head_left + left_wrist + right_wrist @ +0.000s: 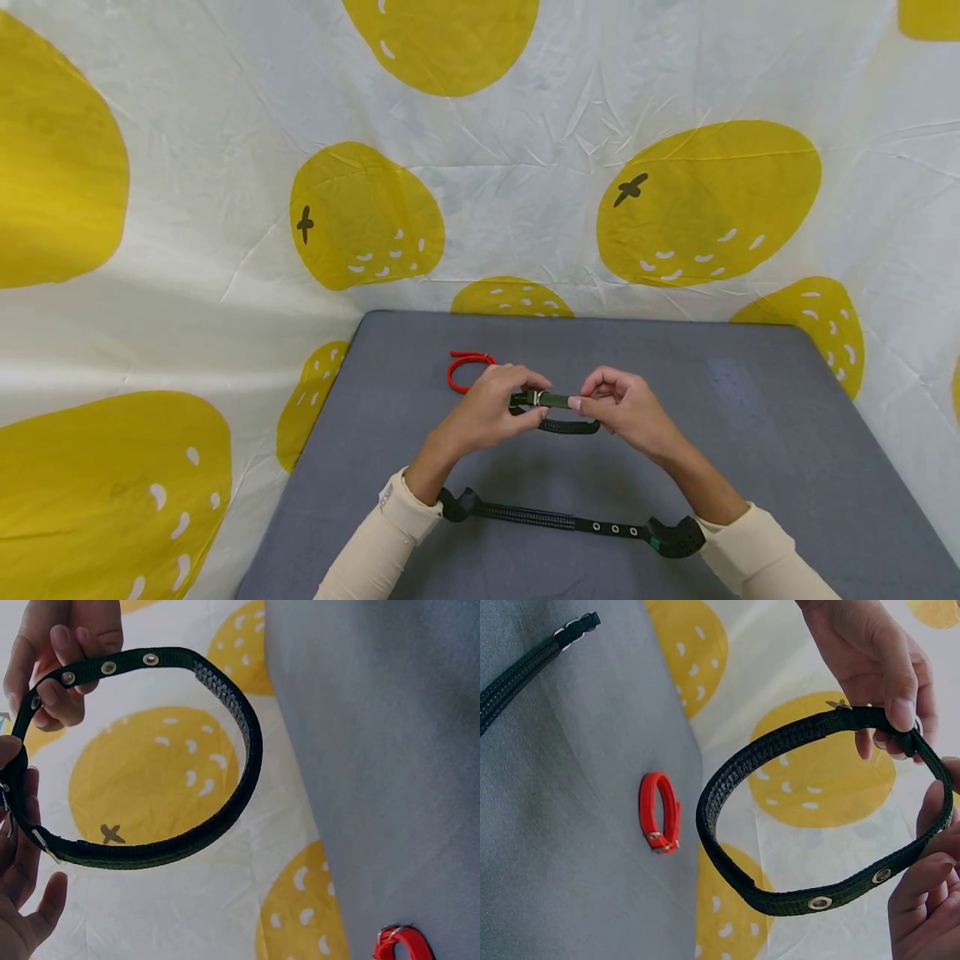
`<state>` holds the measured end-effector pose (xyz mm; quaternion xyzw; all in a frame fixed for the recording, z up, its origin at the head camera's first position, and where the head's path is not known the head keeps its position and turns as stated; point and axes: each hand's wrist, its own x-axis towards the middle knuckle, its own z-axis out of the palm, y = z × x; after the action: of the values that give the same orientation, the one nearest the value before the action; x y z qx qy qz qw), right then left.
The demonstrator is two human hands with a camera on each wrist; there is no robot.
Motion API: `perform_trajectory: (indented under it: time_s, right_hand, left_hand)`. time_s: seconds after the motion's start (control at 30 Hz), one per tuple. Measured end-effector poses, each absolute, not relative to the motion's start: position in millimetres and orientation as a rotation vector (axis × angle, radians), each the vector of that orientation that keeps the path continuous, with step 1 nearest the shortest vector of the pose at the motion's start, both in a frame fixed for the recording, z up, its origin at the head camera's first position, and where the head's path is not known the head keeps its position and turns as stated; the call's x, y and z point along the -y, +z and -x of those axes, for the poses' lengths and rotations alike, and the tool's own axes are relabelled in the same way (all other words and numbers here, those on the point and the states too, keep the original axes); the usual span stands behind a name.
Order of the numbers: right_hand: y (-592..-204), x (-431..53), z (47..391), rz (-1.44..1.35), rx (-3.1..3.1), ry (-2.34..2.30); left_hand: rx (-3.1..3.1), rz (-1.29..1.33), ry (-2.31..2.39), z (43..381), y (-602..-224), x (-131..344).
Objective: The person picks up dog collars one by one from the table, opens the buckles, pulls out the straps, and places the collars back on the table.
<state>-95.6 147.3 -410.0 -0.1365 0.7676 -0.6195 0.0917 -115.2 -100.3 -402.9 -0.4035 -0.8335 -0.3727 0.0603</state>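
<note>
Head view: dark green collar (557, 401) held looped above the grey surface (757, 417).
Left hand (497, 405): thumb and fingers clamped on the collar beside its buckle (537, 397).
Right hand (627, 410): pinching the collar's eyelet end.
Red collar (647, 806): on the surface, beyond.
Black strap (528, 516): nearer, between the wrists.

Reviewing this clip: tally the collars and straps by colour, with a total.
Red: 1 (red collar, looped on the table)
Dark: 2 (dark collar held by the left hand and right hand; dark strap lying on the table)
Total: 3
</note>
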Motion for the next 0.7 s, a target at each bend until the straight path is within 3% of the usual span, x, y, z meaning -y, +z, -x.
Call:
perform_trajectory:
  time_s: [0.7]
  right_hand:
    - [-414.8, -162.2, 93.1, 0.424, -2.337, -1.890]
  left_hand:
    - [2.547, 1.161, -1.107, 119.0, -410.4, 110.7]
